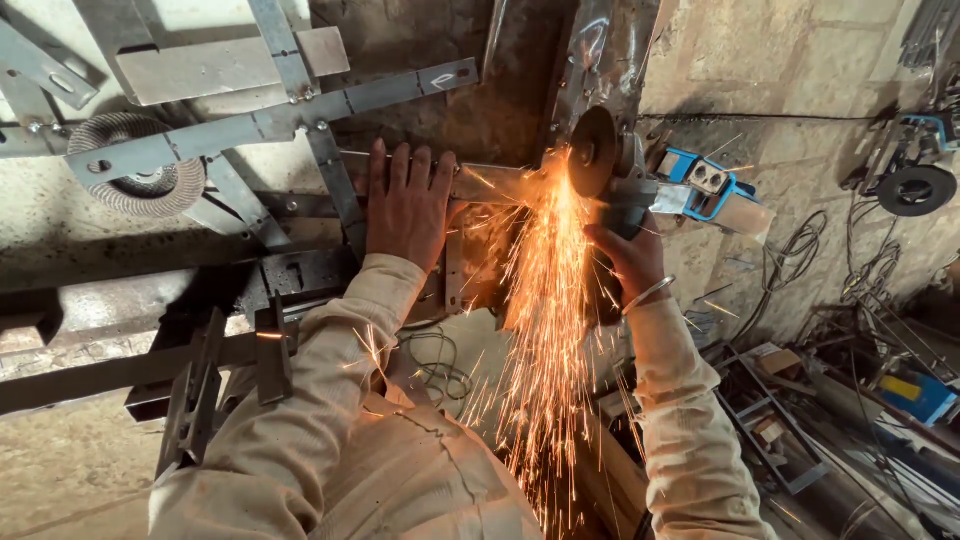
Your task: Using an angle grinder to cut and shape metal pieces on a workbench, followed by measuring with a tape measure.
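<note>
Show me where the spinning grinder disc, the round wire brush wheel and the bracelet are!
grinder disc (592,150), head view, on the dark disc face.
wire brush wheel (135,165), head view, on its bristled ring.
bracelet (648,293), head view, on the metal band.

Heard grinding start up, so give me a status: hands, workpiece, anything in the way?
Left hand flat on metal bar. Right hand grips angle grinder, disc on bar, sparks streaming down. Cable below.

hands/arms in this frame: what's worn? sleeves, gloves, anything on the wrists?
Both arms are in long, loose, cream-coloured sleeves, creased and a bit grimy. Left hand is bare, no glove. Right hand is bare too, with a thin silver-coloured bangle at the wrist. No rings or watch that I can make out.
</note>
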